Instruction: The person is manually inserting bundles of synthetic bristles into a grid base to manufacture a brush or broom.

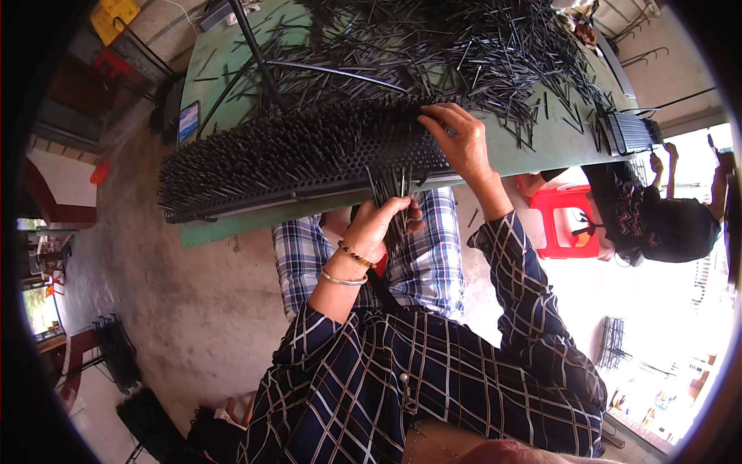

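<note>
Grey floor [170, 309] spreads left of the left hand [384, 216]; a green table [558, 147] extends ahead; right of the right hand [460, 139], a red stool [556, 199] stands beside glaring daylight [665, 286]

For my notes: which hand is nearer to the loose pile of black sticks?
Right. The right hand is over the rack, close to the pile; the left hand is farther, on the rack's near side.

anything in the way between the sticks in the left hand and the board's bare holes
Nothing visible: in this view the black sticks overlap the near edge of the board, by the bare holes; the right hand is farther right.
</note>
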`<state>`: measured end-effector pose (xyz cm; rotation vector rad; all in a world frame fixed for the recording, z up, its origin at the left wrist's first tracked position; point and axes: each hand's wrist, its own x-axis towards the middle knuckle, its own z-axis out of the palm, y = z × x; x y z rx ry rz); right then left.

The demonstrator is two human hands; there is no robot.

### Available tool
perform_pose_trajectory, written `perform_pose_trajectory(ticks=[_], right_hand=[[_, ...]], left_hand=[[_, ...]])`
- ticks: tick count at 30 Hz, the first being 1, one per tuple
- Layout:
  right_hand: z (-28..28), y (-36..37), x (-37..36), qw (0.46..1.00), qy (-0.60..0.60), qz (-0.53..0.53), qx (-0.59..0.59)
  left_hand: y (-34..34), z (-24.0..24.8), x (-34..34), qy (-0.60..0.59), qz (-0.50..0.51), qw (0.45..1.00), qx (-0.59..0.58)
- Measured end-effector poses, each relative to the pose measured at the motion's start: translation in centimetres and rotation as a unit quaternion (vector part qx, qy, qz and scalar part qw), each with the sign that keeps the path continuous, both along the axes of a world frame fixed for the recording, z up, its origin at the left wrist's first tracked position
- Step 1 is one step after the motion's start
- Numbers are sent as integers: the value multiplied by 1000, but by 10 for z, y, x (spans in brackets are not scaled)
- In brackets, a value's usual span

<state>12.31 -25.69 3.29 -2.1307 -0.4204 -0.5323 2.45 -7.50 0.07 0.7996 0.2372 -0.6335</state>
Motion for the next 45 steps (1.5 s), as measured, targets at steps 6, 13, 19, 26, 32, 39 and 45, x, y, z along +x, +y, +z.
perform_pose_trajectory(ticks=[6,13,19,26,32,39,45], right_hand=[[-3,5,-1,991,-100,-9,-90],[19,17,-36,985,172,11,24],[13,22,-44,931,353,87,30],[11,20,-37,914,387,84,90],[39,40,-23,972,184,-9,149],[13,69,2,988,75,-23,131],[5,77,-2,998,11,-42,50]], left_hand=[[-3,3,-1,-3,3,1000,1],[5,-3,0,-6,27,1000,-12],[3,1,-1,-23,25,999,-1],[3,-6,-4,-21,111,994,3],[5,-15,-10,15,101,995,-8],[8,-4,-6,-22,45,999,9],[16,-18,-5,-34,13,999,-8]])
